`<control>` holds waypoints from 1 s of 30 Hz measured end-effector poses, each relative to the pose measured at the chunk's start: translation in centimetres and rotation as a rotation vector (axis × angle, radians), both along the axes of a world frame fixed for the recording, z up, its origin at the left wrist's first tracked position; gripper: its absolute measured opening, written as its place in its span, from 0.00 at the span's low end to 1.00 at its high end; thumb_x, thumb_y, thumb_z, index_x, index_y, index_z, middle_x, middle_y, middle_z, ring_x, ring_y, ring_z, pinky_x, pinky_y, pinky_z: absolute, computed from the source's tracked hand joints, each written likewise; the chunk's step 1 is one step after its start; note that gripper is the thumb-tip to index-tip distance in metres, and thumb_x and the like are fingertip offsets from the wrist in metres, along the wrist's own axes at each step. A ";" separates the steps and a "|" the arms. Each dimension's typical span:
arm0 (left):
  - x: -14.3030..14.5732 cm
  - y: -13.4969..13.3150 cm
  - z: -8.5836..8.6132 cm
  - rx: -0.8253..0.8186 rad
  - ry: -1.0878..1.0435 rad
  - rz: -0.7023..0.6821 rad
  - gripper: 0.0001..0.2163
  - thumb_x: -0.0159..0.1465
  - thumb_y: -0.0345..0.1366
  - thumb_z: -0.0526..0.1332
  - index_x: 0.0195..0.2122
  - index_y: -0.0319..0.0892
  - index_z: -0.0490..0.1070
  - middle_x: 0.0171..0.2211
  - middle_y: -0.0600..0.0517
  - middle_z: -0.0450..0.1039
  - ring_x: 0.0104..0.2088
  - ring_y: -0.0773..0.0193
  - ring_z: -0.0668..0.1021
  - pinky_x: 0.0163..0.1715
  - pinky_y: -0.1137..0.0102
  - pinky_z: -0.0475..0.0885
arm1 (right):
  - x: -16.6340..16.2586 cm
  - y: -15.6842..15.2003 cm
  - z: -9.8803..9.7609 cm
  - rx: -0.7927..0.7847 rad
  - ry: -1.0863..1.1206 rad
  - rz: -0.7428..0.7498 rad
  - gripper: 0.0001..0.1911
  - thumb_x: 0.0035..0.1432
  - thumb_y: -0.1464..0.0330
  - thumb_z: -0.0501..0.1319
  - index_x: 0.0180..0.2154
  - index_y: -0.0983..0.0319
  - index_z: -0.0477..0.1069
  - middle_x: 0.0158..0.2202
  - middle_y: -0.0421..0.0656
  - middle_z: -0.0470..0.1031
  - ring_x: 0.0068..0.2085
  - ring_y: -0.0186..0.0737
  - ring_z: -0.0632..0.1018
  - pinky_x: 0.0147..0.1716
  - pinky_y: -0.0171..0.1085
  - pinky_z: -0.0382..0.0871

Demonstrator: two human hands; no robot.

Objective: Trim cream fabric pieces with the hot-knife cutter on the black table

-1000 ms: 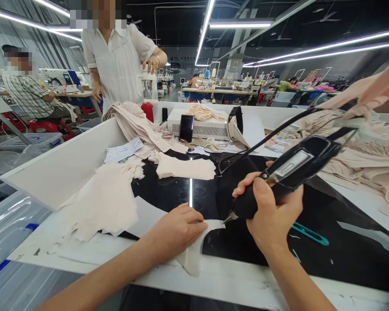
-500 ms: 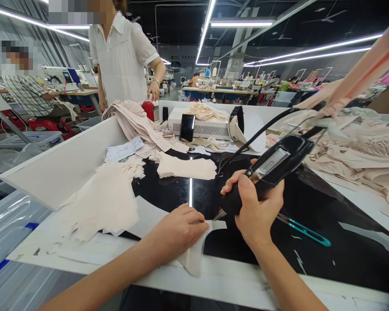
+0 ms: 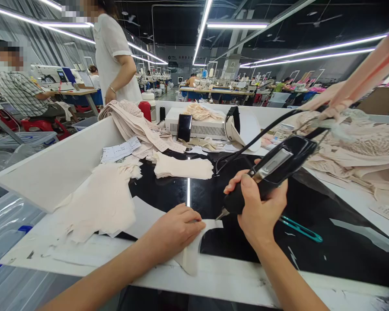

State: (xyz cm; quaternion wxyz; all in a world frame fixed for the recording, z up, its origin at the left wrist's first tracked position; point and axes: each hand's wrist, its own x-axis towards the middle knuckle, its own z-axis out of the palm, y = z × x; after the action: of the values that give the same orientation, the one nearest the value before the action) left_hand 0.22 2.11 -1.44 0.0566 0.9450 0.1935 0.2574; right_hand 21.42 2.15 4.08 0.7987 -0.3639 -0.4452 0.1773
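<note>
My left hand (image 3: 175, 231) lies flat on a pale beige fabric piece (image 3: 194, 252) at the front of the black worktop (image 3: 311, 255), pinning it down. My right hand (image 3: 257, 214) grips a black corded hand-held cutting tool (image 3: 272, 170) like a pen. Its metal tip (image 3: 221, 214) touches the fabric's upper edge just right of my left fingers. The tool's black cord (image 3: 246, 144) runs up and away to the right.
Stacks of beige fabric pieces (image 3: 100, 201) lie left and behind (image 3: 181, 166). Teal thread snips (image 3: 300, 229) rest right of my hand. A white machine box (image 3: 201, 125), a phone (image 3: 184, 127), a heap of garments (image 3: 359, 151), a standing person (image 3: 115, 56) and another person's hand (image 3: 324, 101) are beyond.
My right hand with the tool has slid left along the fabric edge toward my left hand. The standing person has turned and stepped away to the left.
</note>
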 end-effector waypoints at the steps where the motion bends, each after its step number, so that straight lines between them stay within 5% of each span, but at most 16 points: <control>1: 0.0 0.0 0.0 -0.002 -0.005 -0.003 0.11 0.83 0.29 0.59 0.54 0.41 0.82 0.49 0.47 0.85 0.49 0.60 0.86 0.61 0.60 0.81 | 0.0 -0.1 0.1 0.000 0.005 0.003 0.22 0.64 0.55 0.79 0.45 0.55 0.70 0.31 0.32 0.80 0.24 0.36 0.79 0.26 0.38 0.81; 9: -0.1 0.2 0.0 -0.009 -0.028 -0.021 0.13 0.85 0.30 0.56 0.55 0.39 0.82 0.49 0.46 0.85 0.49 0.59 0.85 0.61 0.60 0.81 | -0.6 -1.4 0.3 0.004 0.049 0.088 0.25 0.63 0.56 0.80 0.52 0.54 0.72 0.32 0.32 0.80 0.25 0.36 0.79 0.26 0.37 0.80; 22: -1.6 1.7 -0.4 0.014 -0.075 -0.090 0.16 0.86 0.36 0.54 0.59 0.47 0.83 0.52 0.49 0.85 0.52 0.59 0.86 0.58 0.66 0.83 | -1.7 -1.1 1.1 -0.063 0.068 0.057 0.21 0.59 0.59 0.75 0.45 0.53 0.65 0.29 0.30 0.77 0.23 0.34 0.77 0.24 0.34 0.77; 30: -2.5 3.4 -0.6 0.166 -0.058 -0.194 0.20 0.84 0.35 0.52 0.62 0.54 0.84 0.53 0.53 0.87 0.51 0.57 0.88 0.61 0.64 0.84 | -1.6 -0.7 0.9 -0.088 0.086 0.095 0.21 0.57 0.60 0.77 0.42 0.53 0.65 0.31 0.31 0.76 0.27 0.34 0.74 0.29 0.36 0.77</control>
State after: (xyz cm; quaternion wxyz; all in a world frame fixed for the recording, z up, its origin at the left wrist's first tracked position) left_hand -2.27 5.56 -2.09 0.0085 0.9530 0.0773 0.2929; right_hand 19.78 1.44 4.98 0.7911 -0.3690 -0.4191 0.2499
